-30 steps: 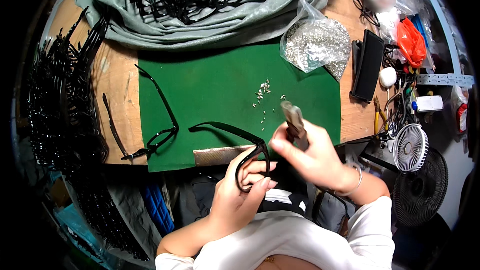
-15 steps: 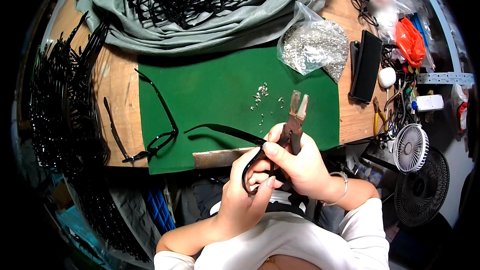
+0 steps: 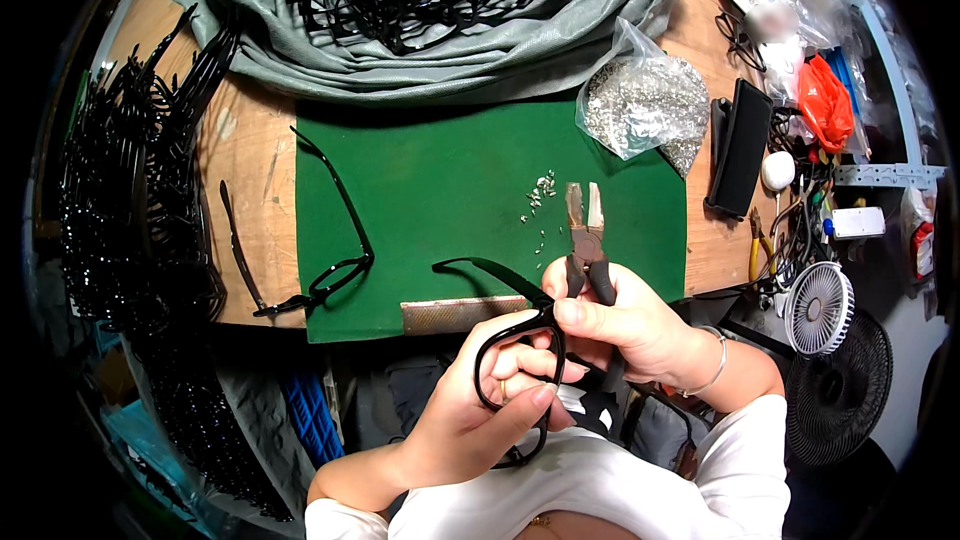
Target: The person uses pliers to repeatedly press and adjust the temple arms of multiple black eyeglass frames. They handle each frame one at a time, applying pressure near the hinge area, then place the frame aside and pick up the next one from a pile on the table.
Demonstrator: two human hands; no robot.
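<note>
My left hand point(image 3: 465, 415) is closed around the rim of a black eyeglass frame point(image 3: 479, 370), held in front of my body past the mat's near edge. One temple arm point(image 3: 500, 274) of the frame points out to the left over the mat. My right hand point(image 3: 645, 335) grips a pair of pliers point(image 3: 587, 240), jaws pointing away from me and parted with nothing between them. Its thumb also presses on the frame's hinge corner. Small silver metal pieces point(image 3: 543, 188) lie scattered left of the pliers' jaws. Another black eyeglass frame point(image 3: 362, 225) rests at the mat's left side.
A green mat point(image 3: 430, 170) covers the wooden table's middle. Grey cloth point(image 3: 420, 80) holds a heap of black frames behind it; more frames point(image 3: 140, 220) pile up at left. Further right are a plastic bag of silver pieces point(image 3: 640, 105), a black phone-like object point(image 3: 740, 150) and fans point(image 3: 820, 308).
The eyeglass frame has turned so its rim opening faces up more. The pliers have swung more upright, and their handles show more. The whole view has shifted slightly.
</note>
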